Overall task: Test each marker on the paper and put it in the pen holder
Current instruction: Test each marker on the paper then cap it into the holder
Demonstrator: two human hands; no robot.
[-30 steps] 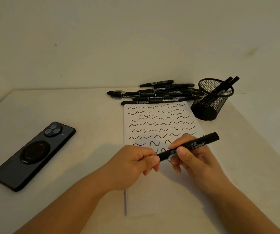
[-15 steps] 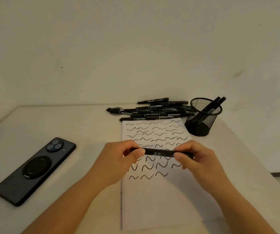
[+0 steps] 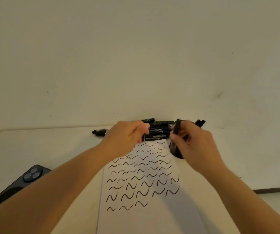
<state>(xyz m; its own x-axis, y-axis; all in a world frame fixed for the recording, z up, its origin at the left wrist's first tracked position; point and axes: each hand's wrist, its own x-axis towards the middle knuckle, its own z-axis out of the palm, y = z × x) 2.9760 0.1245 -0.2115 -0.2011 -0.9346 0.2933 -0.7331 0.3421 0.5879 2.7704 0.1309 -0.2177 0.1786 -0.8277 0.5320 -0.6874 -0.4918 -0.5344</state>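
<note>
Dropping tested marker (image 3: 177, 132), gripped in right hand (image 3: 193, 144), into pen holder (image 3: 175, 152); left hand (image 3: 127, 137) curls over marker pile (image 3: 157, 130) beside holder, grasp unclear. Next: uncap, test.

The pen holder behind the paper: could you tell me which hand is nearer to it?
Right. The right hand is directly in front of the pen holder, covering most of it, its grip on a marker. The left hand reaches the marker pile further left.
</note>
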